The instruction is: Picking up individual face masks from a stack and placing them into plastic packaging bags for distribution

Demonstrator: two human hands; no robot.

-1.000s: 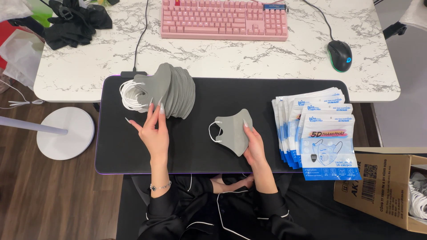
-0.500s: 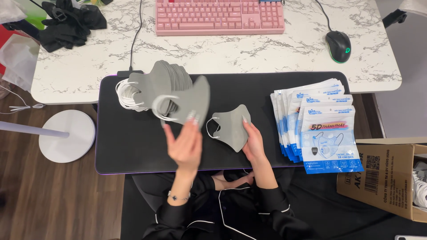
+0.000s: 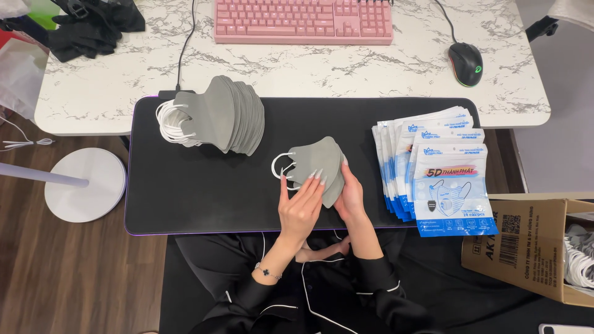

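Two grey face masks (image 3: 317, 162) with white ear loops lie stacked on the black desk mat (image 3: 185, 198), near its front middle. My left hand (image 3: 301, 207) rests flat on them with fingers spread. My right hand (image 3: 351, 196) grips their right edge from the side. A fanned pile of more grey masks (image 3: 219, 117) sits on the mat at the back left, apart from both hands.
A fanned stack of blue-and-white plastic pouches (image 3: 439, 173) lies at the mat's right end. An open cardboard box (image 3: 532, 247) stands lower right. Behind the mat, a marble table (image 3: 111, 86) carries a pink keyboard (image 3: 303, 21), a black mouse (image 3: 465, 63) and black gloves (image 3: 93, 25).
My left hand took a mask from the left pile, carried it right and laid it onto the mask my right hand was holding down.
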